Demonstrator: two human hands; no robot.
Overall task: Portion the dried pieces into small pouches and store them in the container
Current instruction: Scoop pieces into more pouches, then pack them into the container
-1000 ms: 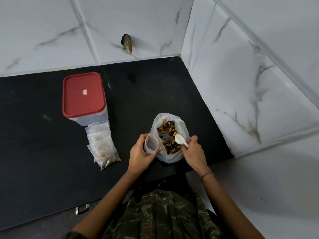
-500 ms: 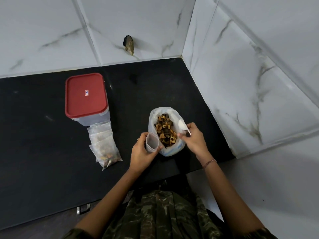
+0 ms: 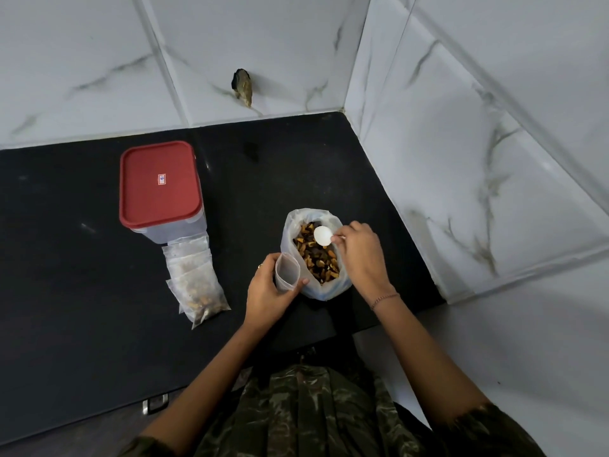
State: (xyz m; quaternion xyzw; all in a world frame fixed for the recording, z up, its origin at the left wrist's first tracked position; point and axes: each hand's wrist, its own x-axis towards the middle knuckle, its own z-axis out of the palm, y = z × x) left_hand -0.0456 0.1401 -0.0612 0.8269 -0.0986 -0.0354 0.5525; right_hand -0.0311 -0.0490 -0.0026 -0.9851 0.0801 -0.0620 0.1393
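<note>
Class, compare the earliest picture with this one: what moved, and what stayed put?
The right hand carried the white spoon from the bag's near side to its far side, above the dried pieces. The left hand keeps its grip on the open pouch. Filled pouches and red-lidded container unchanged.

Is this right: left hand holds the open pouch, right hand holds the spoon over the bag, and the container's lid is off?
Not quite. The head view shows the red lid on the container. The rest holds: left hand on the pouch, right hand with the spoon over the bag.
</note>
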